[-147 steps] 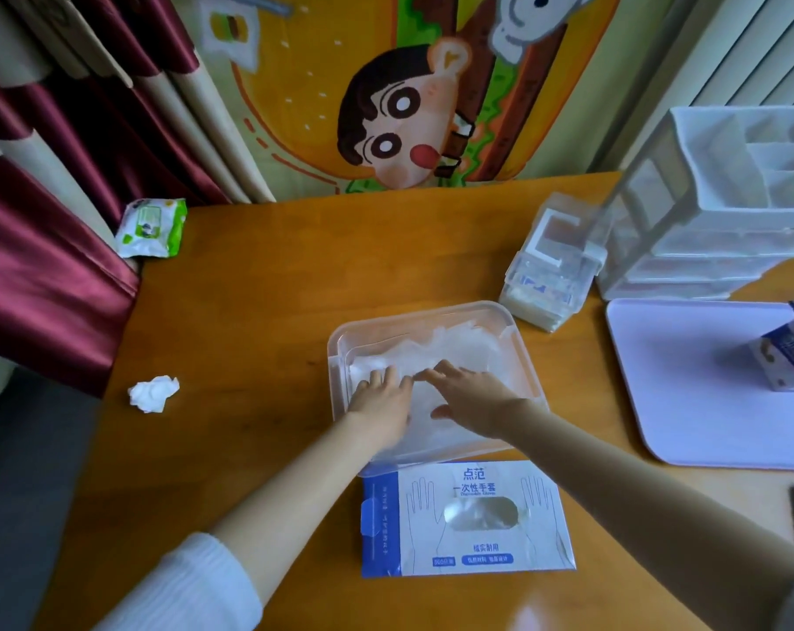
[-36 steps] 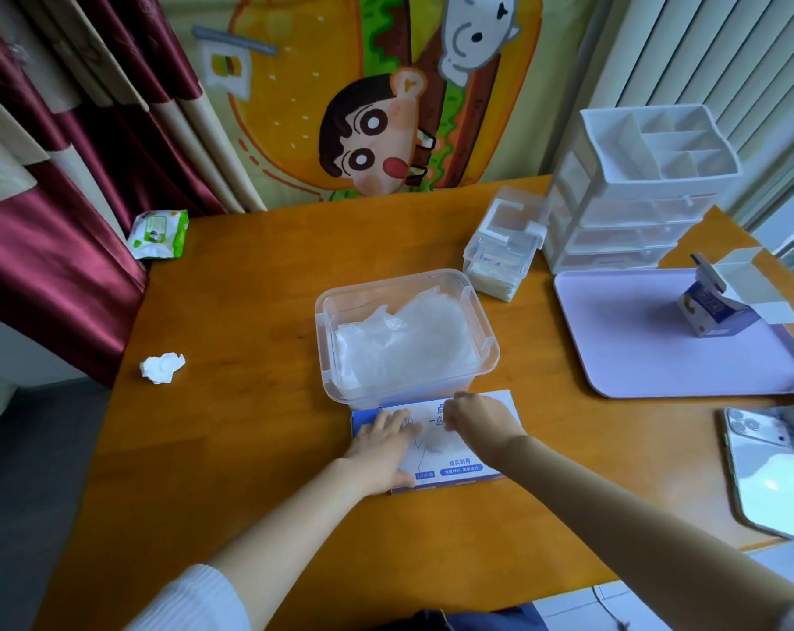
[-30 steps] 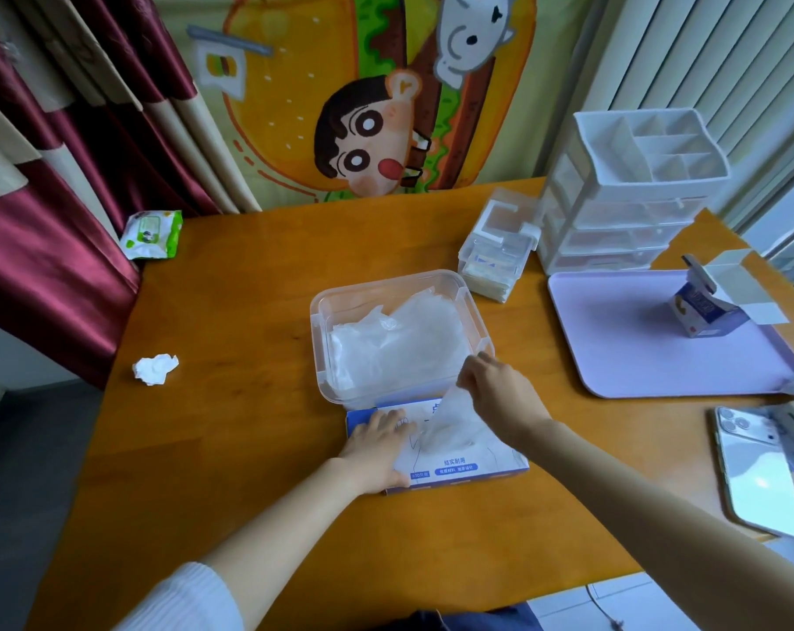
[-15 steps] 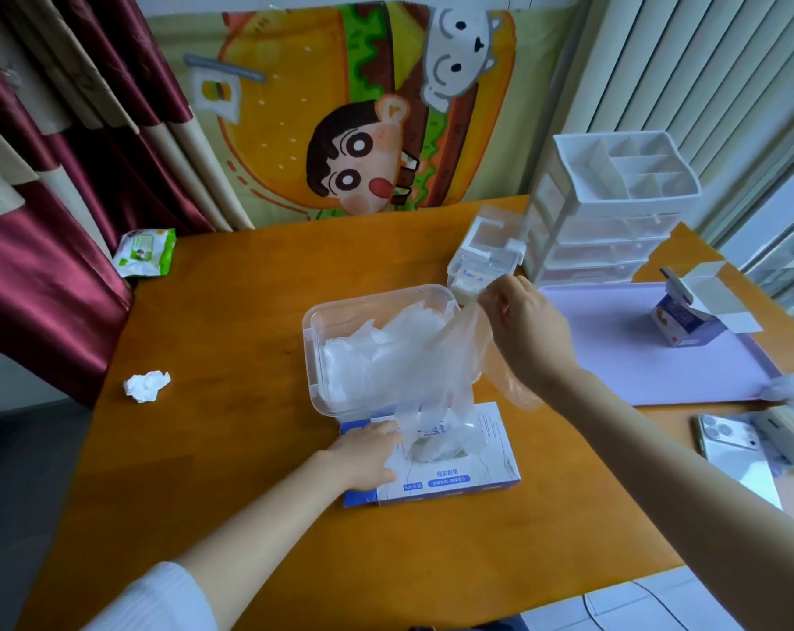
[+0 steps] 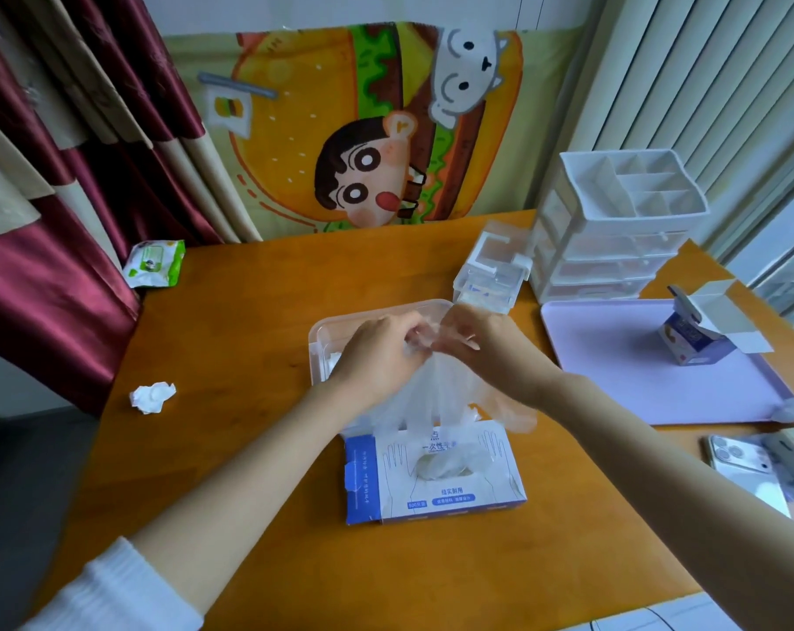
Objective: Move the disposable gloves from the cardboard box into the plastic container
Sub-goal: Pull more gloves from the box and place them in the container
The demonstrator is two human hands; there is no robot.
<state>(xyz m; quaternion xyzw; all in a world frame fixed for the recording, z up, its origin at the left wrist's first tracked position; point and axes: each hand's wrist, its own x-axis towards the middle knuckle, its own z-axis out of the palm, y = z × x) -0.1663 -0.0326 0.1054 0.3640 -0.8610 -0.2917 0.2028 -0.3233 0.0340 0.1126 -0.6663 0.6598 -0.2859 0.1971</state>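
1. Disposable gloves (image 5: 436, 396): a bunch of thin clear film, held up over the near edge of the plastic container (image 5: 318, 332), its lower end trailing down to the cardboard box (image 5: 431, 480). More film shows in the box's oval opening.
2. Left hand (image 5: 377, 352): fingers curled, pinching the top of the bunch.
3. Right hand (image 5: 481, 352): fingers likewise curled round the top of the bunch, fingertips almost meeting those of the left.
4. Handling, as judged: very light, limp and slippery, liable to cling and drag the next sheets out of the opening. Best gathered at the top and supported lower down so the tail clears the box (nothing fragile here).
5. Plastic container: clear, open-topped, just behind the box; white film visible inside at its left edge, the rest hidden by the hands.
6. Surroundings on the wooden table (image 5: 258, 321): crumpled tissue (image 5: 153, 397) and wet-wipe pack (image 5: 154, 264) well to the left; small clear lidded box (image 5: 491, 275) and white drawer organiser (image 5: 613, 230) behind right; lilac tray (image 5: 636, 393) with an opened carton (image 5: 695, 334); phone (image 5: 745, 471) at the right edge.
7. Obstructions: none between hands and container; the trailing tail is the only likely snag.
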